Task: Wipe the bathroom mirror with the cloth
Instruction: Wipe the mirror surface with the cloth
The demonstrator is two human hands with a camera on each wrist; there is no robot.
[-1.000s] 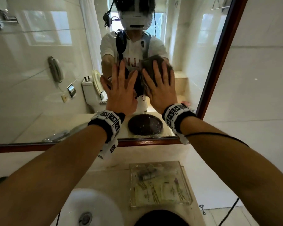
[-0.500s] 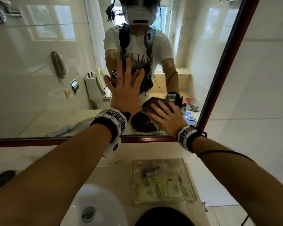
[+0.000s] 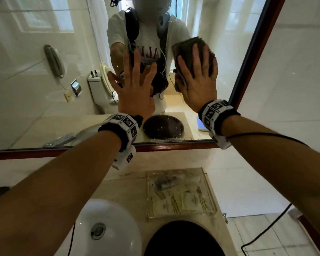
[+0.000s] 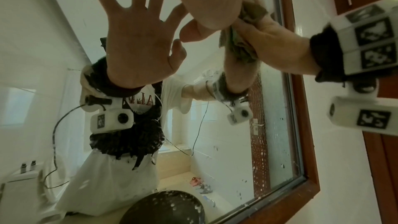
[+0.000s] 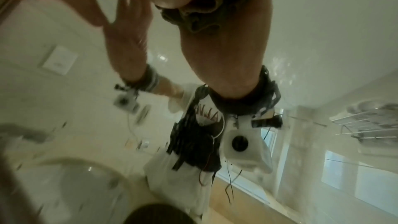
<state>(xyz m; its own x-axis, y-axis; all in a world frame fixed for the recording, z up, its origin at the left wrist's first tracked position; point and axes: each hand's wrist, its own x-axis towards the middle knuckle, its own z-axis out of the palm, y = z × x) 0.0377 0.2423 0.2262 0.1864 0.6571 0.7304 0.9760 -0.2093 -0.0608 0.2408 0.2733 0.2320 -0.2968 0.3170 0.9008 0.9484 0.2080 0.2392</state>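
Ok so from my feed, my right hand [image 3: 196, 84] is flat against the bathroom mirror [image 3: 35, 89] in the upper right of the head view, fingers [image 3: 197, 58] straight and a bit spread, pressing the dark cloth [image 3: 187, 47] onto the glass close to the mirror's brown wooden frame [image 3: 255, 52]. The cloth sticks out above and left of the hand, bunched under the palm. My left hand [image 3: 135, 89] is just left of it, palm on the glass, fingers splayed wide, holding nothing. Lower down there's a white sink [image 3: 107, 228], a clear tray [image 3: 179, 193] of toiletry packets on the desk [image 3: 122, 189], and water spots near the mirror's right edge in the left wrist view.
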